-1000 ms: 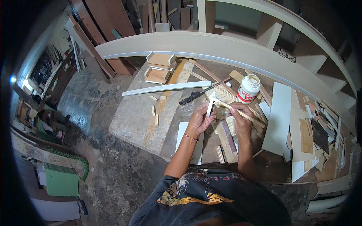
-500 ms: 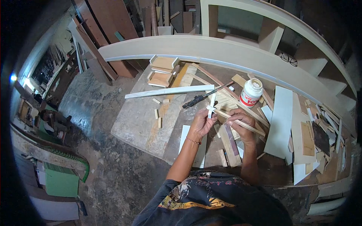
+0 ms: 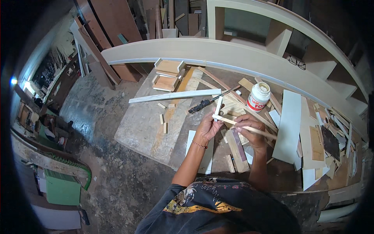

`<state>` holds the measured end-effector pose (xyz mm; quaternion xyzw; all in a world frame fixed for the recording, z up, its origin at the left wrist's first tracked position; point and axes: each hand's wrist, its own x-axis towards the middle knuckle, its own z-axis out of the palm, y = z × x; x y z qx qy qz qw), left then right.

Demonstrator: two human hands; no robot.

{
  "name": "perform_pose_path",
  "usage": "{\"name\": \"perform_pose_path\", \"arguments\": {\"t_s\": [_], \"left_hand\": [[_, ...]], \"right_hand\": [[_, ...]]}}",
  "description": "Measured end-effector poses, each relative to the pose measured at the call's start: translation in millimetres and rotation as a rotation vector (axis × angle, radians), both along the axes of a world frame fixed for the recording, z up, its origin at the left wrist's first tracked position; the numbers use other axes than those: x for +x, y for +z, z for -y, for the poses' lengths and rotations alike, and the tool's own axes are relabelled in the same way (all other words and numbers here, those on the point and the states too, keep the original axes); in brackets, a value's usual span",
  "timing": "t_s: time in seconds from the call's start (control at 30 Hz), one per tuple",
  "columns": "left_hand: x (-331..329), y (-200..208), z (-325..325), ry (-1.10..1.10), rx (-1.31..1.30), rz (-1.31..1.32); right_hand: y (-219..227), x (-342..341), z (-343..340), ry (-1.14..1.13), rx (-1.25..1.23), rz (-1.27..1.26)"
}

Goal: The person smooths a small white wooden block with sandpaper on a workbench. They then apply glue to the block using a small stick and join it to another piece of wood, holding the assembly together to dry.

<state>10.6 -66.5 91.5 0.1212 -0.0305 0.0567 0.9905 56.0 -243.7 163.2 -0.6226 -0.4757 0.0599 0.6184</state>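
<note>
My left hand is closed on a small white strip that stands up between its fingertips. In my right hand is a thin wooden stick, gripped near its middle and pointing left. The stick's whitish tip meets the strip just above my left fingers, and its other end is smeared by motion. Beyond my right hand stands an open white jar with a red label and pale residue around its mouth. A dark-handled tool with a long thin shaft lies past my left hand.
Two small tray-like wooden pieces sit at the far left of the workbench, near a long white strip and several small blocks. White panels and heaped offcuts lie right. A shelf frame stands behind, holding glasses.
The stick's tip has shifted slightly left and down along the white strip, and its far end has swung. The white strip leans a little differently. My hands have barely moved.
</note>
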Motion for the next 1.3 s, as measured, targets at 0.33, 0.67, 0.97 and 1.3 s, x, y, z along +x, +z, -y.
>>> {"name": "perform_pose_path", "arguments": {"t_s": [0.33,0.67,0.97,1.3], "left_hand": [[-4,3,5,-0.073,0.112,-0.011],[-3,5,5,-0.015,0.106,-0.069],[-3,-2,3,-0.036,0.074,-0.042],[-5,-1,6,-0.004,0.103,-0.074]], "right_hand": [[-20,6,-35,-0.311,0.536,-0.645],[-23,4,-36,-0.290,0.490,-0.655],[-33,10,-33,-0.314,0.558,-0.539],[-38,6,-35,-0.324,0.495,-0.597]]}}
